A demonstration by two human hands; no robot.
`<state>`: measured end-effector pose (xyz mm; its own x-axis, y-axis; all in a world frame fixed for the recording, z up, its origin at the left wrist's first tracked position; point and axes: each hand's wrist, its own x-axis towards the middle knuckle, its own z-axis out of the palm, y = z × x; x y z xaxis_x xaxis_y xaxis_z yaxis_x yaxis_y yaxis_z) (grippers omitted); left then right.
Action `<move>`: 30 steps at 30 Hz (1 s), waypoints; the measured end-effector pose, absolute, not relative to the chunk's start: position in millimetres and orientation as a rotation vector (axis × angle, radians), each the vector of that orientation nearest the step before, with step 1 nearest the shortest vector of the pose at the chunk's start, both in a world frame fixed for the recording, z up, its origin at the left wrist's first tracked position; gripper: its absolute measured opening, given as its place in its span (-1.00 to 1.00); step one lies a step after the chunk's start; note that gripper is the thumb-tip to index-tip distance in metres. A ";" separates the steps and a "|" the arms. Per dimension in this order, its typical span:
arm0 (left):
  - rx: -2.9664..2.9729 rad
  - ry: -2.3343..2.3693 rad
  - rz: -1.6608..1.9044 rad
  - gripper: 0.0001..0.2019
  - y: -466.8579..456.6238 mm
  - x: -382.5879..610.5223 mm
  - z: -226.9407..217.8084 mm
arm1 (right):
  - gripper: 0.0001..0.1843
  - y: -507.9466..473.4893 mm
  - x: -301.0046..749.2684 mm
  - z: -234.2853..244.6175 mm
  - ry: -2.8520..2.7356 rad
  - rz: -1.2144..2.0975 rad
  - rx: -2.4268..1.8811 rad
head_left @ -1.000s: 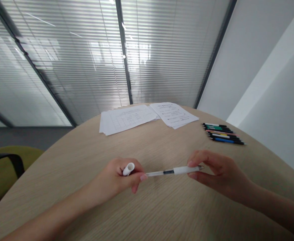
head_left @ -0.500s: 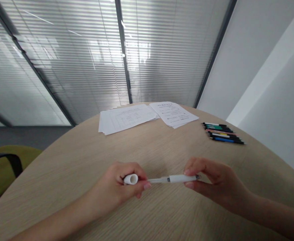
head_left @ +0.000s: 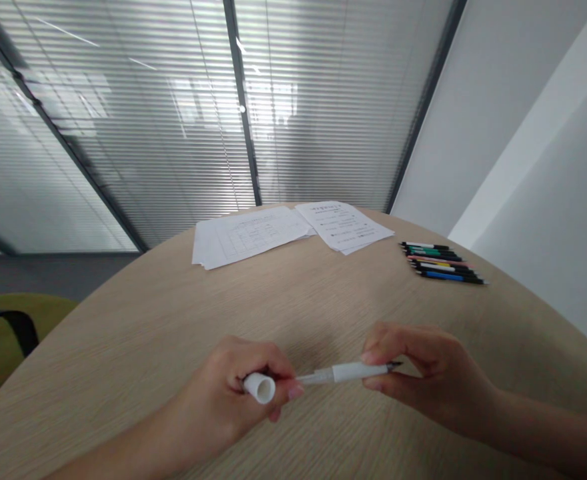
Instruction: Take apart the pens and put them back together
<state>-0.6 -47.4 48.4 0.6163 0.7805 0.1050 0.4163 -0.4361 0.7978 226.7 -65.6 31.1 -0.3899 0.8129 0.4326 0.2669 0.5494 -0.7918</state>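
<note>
Low in the middle of the head view, my left hand (head_left: 256, 383) is closed around a white hollow pen barrel (head_left: 260, 387), its open end facing me. Between the same thumb and forefinger it also pinches the far end of a thin translucent pen refill (head_left: 317, 377). That refill runs rightward into a white pen grip section (head_left: 351, 371) with a dark pointed tip. My right hand (head_left: 418, 363) pinches this section near its tip, thumb below and fingers above. Both hands are above the table, and the refill's left end is hidden by my left fingers.
Sheets of printed paper (head_left: 253, 233) lie at the far edge of the round wooden table (head_left: 138, 347), with more sheets (head_left: 346, 227) beside them. Several pens (head_left: 443, 263) are lined up at the right. A green chair (head_left: 3, 353) with a black armrest stands left.
Both hands sit slightly lower in view. The white barrel's open end has tipped downward, and the grip section now slants up a little toward its tip. Each hand keeps its hold.
</note>
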 end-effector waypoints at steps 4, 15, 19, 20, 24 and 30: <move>2.040 0.940 0.594 -0.79 -45.4 -0.3 44.9 | -0.88 -65.9 226.4 32.0 -1.952 0.741 -0.856; 2.001 1.002 0.569 -0.82 -36.7 -4.1 44.2 | -0.88 -61.0 231.8 39.4 -2.071 0.631 -0.937; 2.110 0.958 0.560 -0.84 -39.7 -3.4 41.3 | -0.90 -60.6 229.4 35.8 -2.080 0.662 -0.984; 2.132 0.952 0.556 -0.83 -41.0 -2.6 40.8 | -0.91 -60.8 228.9 34.2 -2.076 0.679 -0.991; 2.164 0.942 0.553 -0.83 -44.8 0.4 41.2 | -0.92 -61.7 228.4 29.6 -2.061 0.710 -1.004; 2.128 0.973 0.568 -0.86 -40.9 -3.2 43.2 | -0.93 -59.5 231.1 33.2 -2.049 0.692 -1.035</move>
